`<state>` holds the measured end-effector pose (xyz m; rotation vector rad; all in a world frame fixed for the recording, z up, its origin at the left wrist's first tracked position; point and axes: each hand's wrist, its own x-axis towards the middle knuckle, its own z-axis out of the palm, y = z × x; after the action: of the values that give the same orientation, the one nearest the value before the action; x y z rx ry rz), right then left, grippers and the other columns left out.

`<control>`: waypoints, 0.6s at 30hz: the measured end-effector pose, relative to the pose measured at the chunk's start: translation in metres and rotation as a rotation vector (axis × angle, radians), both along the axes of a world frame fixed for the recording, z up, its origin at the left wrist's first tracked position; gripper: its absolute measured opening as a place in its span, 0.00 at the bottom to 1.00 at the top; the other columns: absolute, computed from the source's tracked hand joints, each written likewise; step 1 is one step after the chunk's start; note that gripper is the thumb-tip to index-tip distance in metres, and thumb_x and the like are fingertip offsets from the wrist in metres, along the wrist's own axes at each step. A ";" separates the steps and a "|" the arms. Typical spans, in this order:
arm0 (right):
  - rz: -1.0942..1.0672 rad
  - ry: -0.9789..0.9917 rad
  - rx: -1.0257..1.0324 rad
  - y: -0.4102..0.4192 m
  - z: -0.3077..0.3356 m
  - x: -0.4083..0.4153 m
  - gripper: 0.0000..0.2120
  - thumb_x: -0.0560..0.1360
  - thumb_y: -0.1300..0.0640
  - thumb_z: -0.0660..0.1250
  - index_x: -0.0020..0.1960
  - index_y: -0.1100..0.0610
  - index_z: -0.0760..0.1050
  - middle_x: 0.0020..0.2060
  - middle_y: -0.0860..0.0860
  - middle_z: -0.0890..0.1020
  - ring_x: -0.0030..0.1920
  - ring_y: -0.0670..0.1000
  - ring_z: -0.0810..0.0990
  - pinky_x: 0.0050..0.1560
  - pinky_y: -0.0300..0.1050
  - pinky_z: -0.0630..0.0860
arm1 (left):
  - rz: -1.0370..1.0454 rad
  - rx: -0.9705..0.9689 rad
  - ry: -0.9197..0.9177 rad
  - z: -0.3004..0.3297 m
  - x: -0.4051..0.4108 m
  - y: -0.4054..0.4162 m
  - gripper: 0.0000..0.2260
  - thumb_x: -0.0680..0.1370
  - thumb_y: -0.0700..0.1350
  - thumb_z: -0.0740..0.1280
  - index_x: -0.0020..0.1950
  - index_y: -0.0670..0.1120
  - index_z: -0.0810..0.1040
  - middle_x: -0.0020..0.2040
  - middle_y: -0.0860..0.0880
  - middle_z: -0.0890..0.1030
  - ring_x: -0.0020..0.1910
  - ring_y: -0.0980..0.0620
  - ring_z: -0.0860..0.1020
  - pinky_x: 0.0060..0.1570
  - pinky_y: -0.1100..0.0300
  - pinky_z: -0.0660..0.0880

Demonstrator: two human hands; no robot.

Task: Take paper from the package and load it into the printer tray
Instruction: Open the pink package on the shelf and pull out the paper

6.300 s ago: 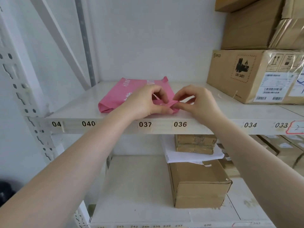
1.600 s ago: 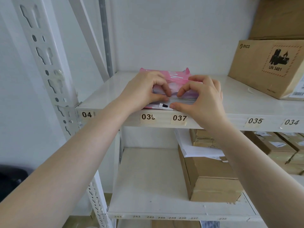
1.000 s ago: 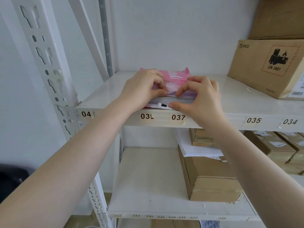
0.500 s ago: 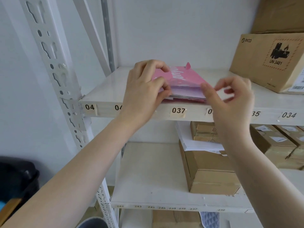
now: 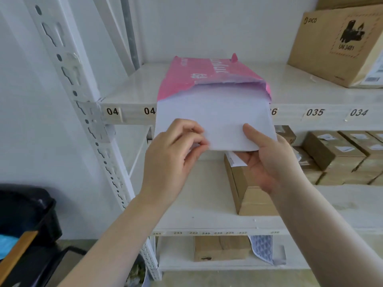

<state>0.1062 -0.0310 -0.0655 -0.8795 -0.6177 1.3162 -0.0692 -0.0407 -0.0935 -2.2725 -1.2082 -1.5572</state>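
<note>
The pink package lies at the shelf's front edge, torn open, with white paper sticking halfway out past that edge. Both the left hand and right hand have fingers closed on the stack's near edge, thumbs on top.

Prob. a stockroom: white metal racking w/ numbered bin labels, stacked cardboard cartons.

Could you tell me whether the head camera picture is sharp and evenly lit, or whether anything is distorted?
Head view: soft, even light, no glare; wide-angle bending bows the shelf upright and stretches the forearms; the white paper is nearly featureless; slight blur on the left hand fingers.
</note>
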 end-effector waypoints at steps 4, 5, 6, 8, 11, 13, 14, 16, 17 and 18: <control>-0.022 -0.049 0.011 -0.016 -0.013 0.003 0.04 0.74 0.65 0.67 0.49 0.59 0.76 0.37 0.49 0.87 0.40 0.49 0.86 0.39 0.43 0.82 | 0.035 -0.409 -0.649 0.013 -0.027 -0.001 0.16 0.72 0.52 0.71 0.52 0.43 0.75 0.55 0.46 0.79 0.54 0.56 0.77 0.57 0.67 0.71; -0.031 -0.060 0.009 -0.020 -0.018 0.004 0.05 0.74 0.65 0.67 0.49 0.58 0.77 0.37 0.49 0.87 0.41 0.49 0.86 0.39 0.42 0.82 | -0.085 -0.643 -0.789 0.017 -0.034 0.004 0.20 0.71 0.55 0.71 0.53 0.42 0.76 0.55 0.46 0.81 0.52 0.54 0.80 0.57 0.62 0.73; -0.037 -0.063 0.008 -0.026 -0.022 0.004 0.05 0.74 0.64 0.67 0.49 0.58 0.77 0.38 0.48 0.87 0.42 0.49 0.86 0.39 0.42 0.82 | -0.238 -0.866 -0.874 0.019 -0.038 0.009 0.22 0.70 0.58 0.71 0.54 0.43 0.78 0.54 0.48 0.83 0.51 0.53 0.82 0.56 0.57 0.74; -0.049 -0.082 0.005 -0.035 -0.033 0.004 0.06 0.74 0.64 0.67 0.50 0.57 0.77 0.40 0.48 0.87 0.44 0.50 0.86 0.41 0.43 0.82 | -0.413 -1.137 -0.929 0.021 -0.039 0.014 0.22 0.69 0.58 0.69 0.57 0.46 0.81 0.53 0.50 0.85 0.51 0.53 0.83 0.51 0.57 0.78; -0.021 -0.116 0.013 -0.051 -0.050 0.005 0.07 0.73 0.63 0.67 0.51 0.58 0.77 0.41 0.48 0.87 0.45 0.50 0.86 0.45 0.45 0.83 | -0.423 -1.196 -0.870 0.019 -0.034 0.020 0.15 0.73 0.52 0.69 0.56 0.46 0.81 0.50 0.49 0.86 0.47 0.52 0.85 0.42 0.58 0.81; 0.079 -0.102 0.041 -0.060 -0.055 0.019 0.11 0.72 0.60 0.67 0.53 0.60 0.78 0.45 0.51 0.87 0.49 0.51 0.85 0.47 0.45 0.82 | -0.393 -1.154 -0.837 0.013 -0.032 0.020 0.12 0.75 0.47 0.68 0.56 0.44 0.81 0.50 0.47 0.86 0.45 0.50 0.85 0.41 0.57 0.81; 0.177 -0.085 0.068 -0.062 -0.054 0.030 0.14 0.71 0.56 0.67 0.55 0.60 0.78 0.47 0.53 0.86 0.50 0.52 0.85 0.48 0.45 0.82 | -0.384 -1.137 -0.827 0.009 -0.033 0.020 0.11 0.76 0.47 0.68 0.56 0.44 0.81 0.50 0.47 0.86 0.45 0.50 0.85 0.43 0.57 0.81; 0.359 -0.048 0.078 -0.062 -0.045 0.051 0.23 0.71 0.47 0.66 0.60 0.60 0.77 0.49 0.55 0.85 0.48 0.52 0.84 0.47 0.45 0.82 | -0.369 -1.095 -0.807 0.001 -0.032 0.019 0.11 0.76 0.46 0.68 0.56 0.44 0.81 0.51 0.48 0.85 0.47 0.50 0.84 0.46 0.56 0.81; 0.385 -0.057 0.056 -0.059 -0.041 0.058 0.26 0.72 0.44 0.63 0.62 0.60 0.76 0.48 0.54 0.85 0.45 0.51 0.84 0.45 0.44 0.82 | -0.367 -1.076 -0.803 -0.002 -0.031 0.017 0.11 0.76 0.46 0.68 0.56 0.44 0.81 0.50 0.48 0.85 0.47 0.50 0.84 0.47 0.56 0.81; 0.373 -0.094 0.026 -0.054 -0.038 0.062 0.26 0.74 0.42 0.60 0.62 0.59 0.76 0.46 0.54 0.85 0.42 0.50 0.84 0.42 0.43 0.81 | -0.369 -1.062 -0.807 -0.005 -0.029 0.014 0.11 0.76 0.45 0.68 0.56 0.44 0.81 0.50 0.48 0.85 0.47 0.50 0.84 0.47 0.57 0.81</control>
<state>0.1685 -0.0849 -0.1039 -0.8335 -0.9030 1.6014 -0.0984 -0.0265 -0.0984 -2.5377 -2.3759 -2.5604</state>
